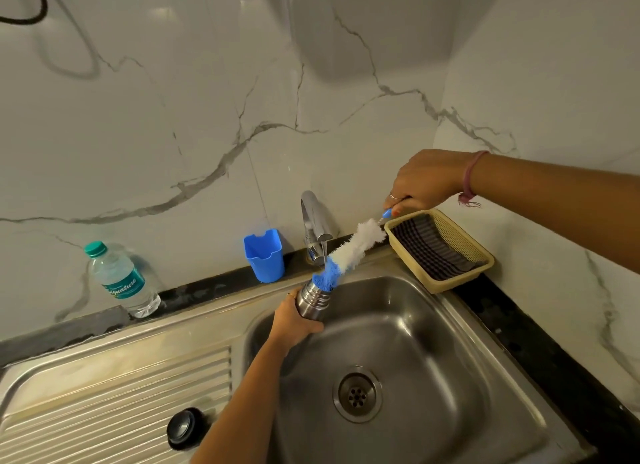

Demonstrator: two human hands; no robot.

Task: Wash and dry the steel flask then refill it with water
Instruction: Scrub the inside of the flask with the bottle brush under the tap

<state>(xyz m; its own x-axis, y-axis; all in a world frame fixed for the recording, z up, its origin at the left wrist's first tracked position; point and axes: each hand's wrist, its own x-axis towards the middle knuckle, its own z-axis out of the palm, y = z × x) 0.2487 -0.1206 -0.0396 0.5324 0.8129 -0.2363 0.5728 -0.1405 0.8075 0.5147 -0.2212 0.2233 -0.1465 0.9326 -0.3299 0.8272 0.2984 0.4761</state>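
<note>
My left hand (294, 319) grips the steel flask (313, 299) by its body, tilted over the back left of the sink basin (415, 325). My right hand (422, 181) holds the handle of a white and blue bottle brush (353, 247). The brush's blue tip sits at the flask's open mouth. The black flask cap (182, 427) lies on the ribbed drainboard (104, 394). The chrome tap (317, 226) stands just behind the flask; I cannot tell whether water runs.
A plastic water bottle (121, 280) with a teal cap stands on the dark counter at the left. A blue plastic cup (265, 255) sits beside the tap. A beige basket (441, 250) holding a dark checked cloth rests at the sink's back right corner. Marble walls enclose the corner.
</note>
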